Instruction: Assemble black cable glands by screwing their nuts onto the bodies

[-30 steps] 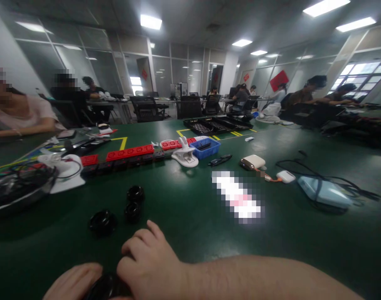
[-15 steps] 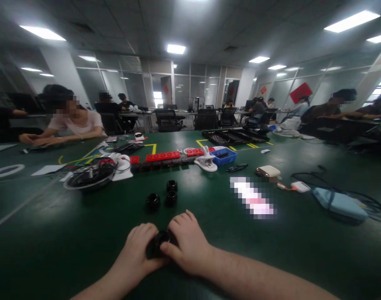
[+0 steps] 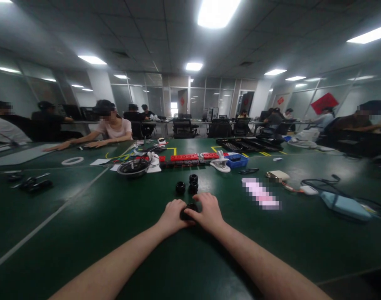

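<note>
A glossy black ring-shaped part, tyre-like in form, stands on the green table between my hands. My left hand is curled round its left side, fingertips partly hidden behind it. From the right, my right hand grips the same part, with the thumb across its front and the fingers arched over the far side. Just beyond my fingers are three similar black parts: one on the left, a near right one and a far right one.
Farther back lie red strips, a white clamp, a blue bin and a round dish with cables. On the right are a blurred bright rectangle and a light-blue case. A person sits across the table.
My hands have moved forward with the black part, closer to the other three. The right fingers have spread a little. The whole view has shifted, showing more of the left side.
</note>
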`<state>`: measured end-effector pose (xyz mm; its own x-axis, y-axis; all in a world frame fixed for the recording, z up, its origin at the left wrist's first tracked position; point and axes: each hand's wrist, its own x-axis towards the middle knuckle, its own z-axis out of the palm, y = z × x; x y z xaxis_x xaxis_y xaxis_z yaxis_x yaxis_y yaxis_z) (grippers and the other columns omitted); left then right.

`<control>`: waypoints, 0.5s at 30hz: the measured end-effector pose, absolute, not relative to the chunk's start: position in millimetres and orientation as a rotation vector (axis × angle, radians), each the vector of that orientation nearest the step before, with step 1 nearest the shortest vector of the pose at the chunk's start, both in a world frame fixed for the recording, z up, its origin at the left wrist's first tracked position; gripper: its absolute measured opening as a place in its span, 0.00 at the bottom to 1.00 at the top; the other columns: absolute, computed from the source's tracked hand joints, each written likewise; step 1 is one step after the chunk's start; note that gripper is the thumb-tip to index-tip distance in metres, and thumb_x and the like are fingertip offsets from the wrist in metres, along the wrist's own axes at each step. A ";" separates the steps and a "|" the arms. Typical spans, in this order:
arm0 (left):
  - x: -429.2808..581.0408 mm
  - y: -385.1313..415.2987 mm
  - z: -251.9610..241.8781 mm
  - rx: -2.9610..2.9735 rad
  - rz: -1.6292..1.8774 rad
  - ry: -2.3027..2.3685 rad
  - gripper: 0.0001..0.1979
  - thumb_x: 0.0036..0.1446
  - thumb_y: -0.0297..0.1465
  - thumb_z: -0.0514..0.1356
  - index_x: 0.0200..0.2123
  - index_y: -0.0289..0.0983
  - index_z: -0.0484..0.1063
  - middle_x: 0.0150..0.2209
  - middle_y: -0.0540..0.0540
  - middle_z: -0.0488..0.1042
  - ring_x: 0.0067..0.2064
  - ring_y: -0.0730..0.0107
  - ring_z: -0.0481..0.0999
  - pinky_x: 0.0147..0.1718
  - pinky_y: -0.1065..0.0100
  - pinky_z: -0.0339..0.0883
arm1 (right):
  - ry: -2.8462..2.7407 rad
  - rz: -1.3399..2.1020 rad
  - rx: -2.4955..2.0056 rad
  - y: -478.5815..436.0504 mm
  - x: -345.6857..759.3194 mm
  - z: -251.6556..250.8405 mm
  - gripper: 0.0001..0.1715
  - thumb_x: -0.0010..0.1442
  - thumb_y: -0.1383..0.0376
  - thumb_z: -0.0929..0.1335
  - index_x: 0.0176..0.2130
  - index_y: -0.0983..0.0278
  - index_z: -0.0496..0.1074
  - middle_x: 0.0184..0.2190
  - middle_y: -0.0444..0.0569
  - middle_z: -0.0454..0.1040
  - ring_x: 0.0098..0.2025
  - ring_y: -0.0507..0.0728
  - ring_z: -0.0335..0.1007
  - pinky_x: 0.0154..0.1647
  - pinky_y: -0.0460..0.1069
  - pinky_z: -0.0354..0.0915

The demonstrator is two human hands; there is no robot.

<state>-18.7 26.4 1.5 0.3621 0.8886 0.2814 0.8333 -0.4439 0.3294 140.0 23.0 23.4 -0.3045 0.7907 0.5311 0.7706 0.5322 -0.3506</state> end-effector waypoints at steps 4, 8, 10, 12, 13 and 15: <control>-14.9 23.8 5.1 2.506 0.651 1.576 0.17 0.42 0.45 0.59 0.28 0.37 0.64 0.30 0.49 0.67 0.35 0.64 0.65 0.35 0.65 0.58 | -2.154 0.019 -1.237 24.0 138.3 21.4 0.16 0.48 0.53 0.68 0.30 0.64 0.70 0.28 0.47 0.70 0.37 0.57 0.60 0.39 0.51 0.53; -12.2 21.8 11.0 2.419 0.618 1.564 0.15 0.44 0.43 0.58 0.29 0.37 0.65 0.31 0.48 0.67 0.34 0.64 0.65 0.35 0.64 0.59 | -2.171 -0.007 -1.248 23.1 137.4 24.3 0.13 0.46 0.56 0.69 0.28 0.64 0.70 0.26 0.45 0.69 0.35 0.55 0.60 0.36 0.49 0.54; -11.8 22.0 12.6 2.399 0.584 1.548 0.13 0.44 0.39 0.58 0.30 0.37 0.65 0.32 0.48 0.67 0.34 0.64 0.65 0.35 0.64 0.59 | -2.197 0.005 -1.239 22.6 138.2 25.9 0.13 0.47 0.56 0.68 0.29 0.64 0.70 0.26 0.45 0.69 0.35 0.55 0.59 0.35 0.49 0.54; -11.7 22.7 13.3 2.383 0.570 1.522 0.11 0.45 0.37 0.58 0.30 0.36 0.64 0.32 0.48 0.67 0.34 0.64 0.66 0.36 0.64 0.59 | -2.208 0.033 -1.230 22.2 139.6 25.8 0.13 0.47 0.57 0.68 0.30 0.64 0.70 0.27 0.45 0.69 0.35 0.55 0.59 0.36 0.49 0.55; -11.9 23.3 13.2 2.374 0.554 1.514 0.10 0.45 0.36 0.57 0.30 0.37 0.65 0.32 0.47 0.67 0.35 0.64 0.66 0.36 0.63 0.60 | -2.205 0.042 -1.225 22.3 140.4 24.8 0.13 0.46 0.57 0.68 0.31 0.64 0.70 0.27 0.45 0.69 0.35 0.55 0.59 0.36 0.49 0.55; -13.3 25.5 11.6 2.341 0.518 1.521 0.09 0.45 0.35 0.56 0.30 0.37 0.65 0.32 0.47 0.67 0.35 0.64 0.66 0.36 0.63 0.60 | -2.203 0.054 -1.201 24.2 141.2 19.6 0.14 0.46 0.57 0.68 0.31 0.64 0.69 0.27 0.46 0.69 0.35 0.55 0.59 0.36 0.50 0.55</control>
<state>-13.3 25.5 11.6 0.3741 0.9175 0.1349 0.8090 -0.3940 0.4363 141.2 24.2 19.6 -0.3934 0.7717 0.4997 0.7463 0.5854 -0.3166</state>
